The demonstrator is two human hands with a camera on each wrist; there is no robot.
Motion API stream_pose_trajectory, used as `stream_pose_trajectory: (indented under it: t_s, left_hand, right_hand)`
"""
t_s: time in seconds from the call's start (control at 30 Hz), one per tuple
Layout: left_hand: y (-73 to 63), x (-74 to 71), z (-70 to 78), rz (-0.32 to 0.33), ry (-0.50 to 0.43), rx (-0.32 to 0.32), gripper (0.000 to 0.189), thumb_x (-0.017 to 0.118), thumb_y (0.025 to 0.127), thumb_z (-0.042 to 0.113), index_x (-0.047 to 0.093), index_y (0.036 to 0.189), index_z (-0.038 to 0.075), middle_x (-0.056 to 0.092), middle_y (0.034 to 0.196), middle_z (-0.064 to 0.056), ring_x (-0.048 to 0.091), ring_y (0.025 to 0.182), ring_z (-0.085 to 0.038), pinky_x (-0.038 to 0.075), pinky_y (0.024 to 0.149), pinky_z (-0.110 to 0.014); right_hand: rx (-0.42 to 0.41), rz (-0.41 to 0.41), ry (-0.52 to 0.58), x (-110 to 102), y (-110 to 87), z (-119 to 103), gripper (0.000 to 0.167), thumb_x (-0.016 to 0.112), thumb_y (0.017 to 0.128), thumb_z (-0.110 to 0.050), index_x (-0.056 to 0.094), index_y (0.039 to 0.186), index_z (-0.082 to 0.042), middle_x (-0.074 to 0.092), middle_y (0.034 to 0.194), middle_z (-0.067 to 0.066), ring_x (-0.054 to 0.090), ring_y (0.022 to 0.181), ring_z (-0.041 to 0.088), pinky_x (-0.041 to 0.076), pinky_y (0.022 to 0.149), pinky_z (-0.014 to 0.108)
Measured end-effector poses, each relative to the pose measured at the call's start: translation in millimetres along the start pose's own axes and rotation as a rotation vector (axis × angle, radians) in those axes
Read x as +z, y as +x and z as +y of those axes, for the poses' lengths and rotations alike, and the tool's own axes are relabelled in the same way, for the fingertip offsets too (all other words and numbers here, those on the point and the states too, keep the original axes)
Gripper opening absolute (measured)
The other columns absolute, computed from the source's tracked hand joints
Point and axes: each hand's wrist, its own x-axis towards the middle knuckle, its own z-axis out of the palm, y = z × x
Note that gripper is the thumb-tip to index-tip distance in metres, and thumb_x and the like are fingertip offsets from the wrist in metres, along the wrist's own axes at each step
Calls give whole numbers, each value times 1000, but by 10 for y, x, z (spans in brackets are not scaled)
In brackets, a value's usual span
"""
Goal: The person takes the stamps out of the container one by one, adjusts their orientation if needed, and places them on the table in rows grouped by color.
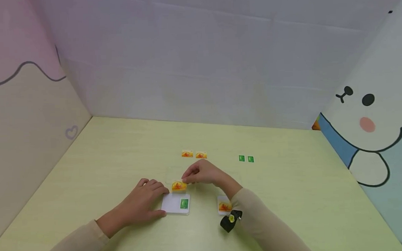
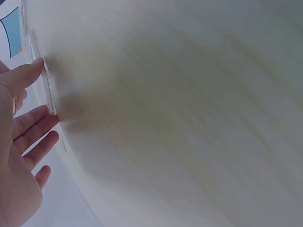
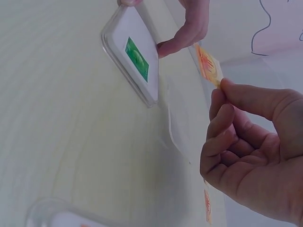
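Note:
My right hand [image 1: 203,172] pinches an orange-and-yellow stamp-like sticker [image 1: 179,186] by one edge, between thumb and forefinger. In the right wrist view the sticker [image 3: 207,65] is raised above the table, its picture facing up. Just below it in the head view lies a flat white card in a clear case [image 1: 172,204], with a green sticker [image 1: 184,203] on its right side. My left hand [image 1: 145,201] holds this case by its left part, thumb at the near edge and forefinger at the far edge. The left wrist view shows the case [image 2: 49,90] edge-on between thumb and fingers.
Beyond my hands lie two orange stickers [image 1: 187,153] and, further right, two green stickers [image 1: 246,158]. A second white card [image 1: 223,205] with an orange sticker is partly hidden under my right forearm. A thin clear plastic piece [image 3: 177,123] lies behind the case. Walls [image 1: 198,65] enclose the table.

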Motion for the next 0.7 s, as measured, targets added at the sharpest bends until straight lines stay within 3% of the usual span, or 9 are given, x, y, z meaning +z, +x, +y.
stream_pose_trajectory:
  t_s: [0.43,0.7]
  left_hand:
    - [-2,-6,2,6,7,7,48,77,75,43,64,112,15,66,109,3,55,107,-18,37,97,-49]
    - [0,7,-10,5,1,5,49,77,75,44,64,112,15,66,110,3,56,108,-17,37,97,-48]
  right_hand:
    - [5,0,-65,-95,97,-7,17,70,87,-23,74,97,-9,72,87,2,54,72,11,47,66,23]
    - [28,6,-44,-140,137,-38,17,70,86,-20,74,97,-8,71,87,2,53,71,12,48,68,25]
